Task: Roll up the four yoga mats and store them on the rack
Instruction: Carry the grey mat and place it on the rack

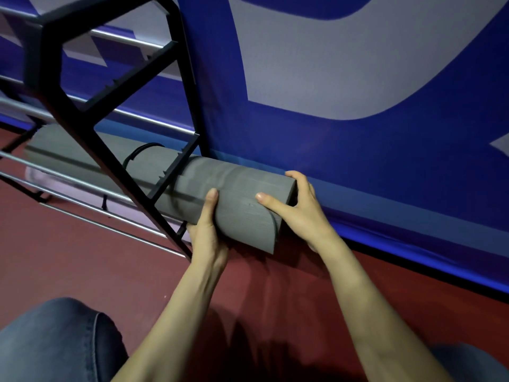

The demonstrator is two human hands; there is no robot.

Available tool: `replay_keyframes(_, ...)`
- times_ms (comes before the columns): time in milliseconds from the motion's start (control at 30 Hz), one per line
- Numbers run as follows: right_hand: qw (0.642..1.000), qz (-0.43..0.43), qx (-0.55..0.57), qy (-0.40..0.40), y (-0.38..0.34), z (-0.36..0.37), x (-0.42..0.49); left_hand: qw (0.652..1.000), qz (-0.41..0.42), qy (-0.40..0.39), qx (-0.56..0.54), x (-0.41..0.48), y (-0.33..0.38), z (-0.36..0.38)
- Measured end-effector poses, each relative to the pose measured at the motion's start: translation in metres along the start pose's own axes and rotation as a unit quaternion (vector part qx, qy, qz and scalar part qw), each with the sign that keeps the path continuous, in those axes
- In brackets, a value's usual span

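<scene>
— Two hands are on one mat, as I see it from my desk. The grey mat (237, 205) is rolled up tight and lies on its side.

— Where is it?

— It is low down in the rack (68, 125). Most of it is inside, on the silver bars (82, 172) of a low shelf. The near end pokes out to the right, through the black side frame.

— What does my left hand do?

— Your left hand (208, 235) holds the roll from below, right beside the frame. The thumb lies on top. The other fingers are under the mat, so I cannot see them.

— And the right?

— Your right hand (297, 210) holds the very end of the roll. The thumb rests on top and the fingers curl round the far edge. The hands are apart, with a bit of bare mat between them.

— Is it tied?

— Yes, a black strap (137, 151) goes round it, farther in, past the frame.

— What else?

— A blue and white banner (358, 147) hangs just behind the mat. The floor (82, 257) is dark red. A knee in blue jeans (55, 340) shows at the bottom left. Something pale sits under the shelf, but it is too blurry to tell.
</scene>
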State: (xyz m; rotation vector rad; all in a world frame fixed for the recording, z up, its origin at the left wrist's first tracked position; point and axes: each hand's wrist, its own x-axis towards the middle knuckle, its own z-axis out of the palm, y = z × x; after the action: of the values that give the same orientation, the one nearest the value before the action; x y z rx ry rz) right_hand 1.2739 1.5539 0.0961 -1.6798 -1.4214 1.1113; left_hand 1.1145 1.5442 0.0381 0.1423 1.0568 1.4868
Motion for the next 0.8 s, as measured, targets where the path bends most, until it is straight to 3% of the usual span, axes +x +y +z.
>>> replay_keyframes(267,0.996,0.025,0.077,-0.034,-0.018,0.053,0.026,0.993,0.049,0.103,0.001,0.018,0.02,0.002)
replay_keyframes(367,0.993,0.065,0.099,-0.026,-0.019,0.063,0.037,0.995,0.026,0.084,0.037,0.016,0.006,-0.001)
replay_keyframes(467,0.99,0.078,0.119,-0.013,-0.015,0.068,0.037,0.999,-0.05,-0.009,0.011,0.008,0.002,-0.002)
replay_keyframes(533,0.985,0.091,0.148,0.002,-0.014,0.07,0.035,0.999,-0.038,-0.037,0.006,0.006,0.002,-0.001)
replay_keyframes(633,0.979,0.107,0.173,0.002,-0.017,0.073,0.039,0.999,-0.022,0.031,0.019,0.007,0.009,0.0)
replay_keyframes(800,0.974,0.115,0.194,-0.032,-0.027,0.092,0.047,0.997,-0.022,0.065,0.028,0.015,0.024,-0.006)
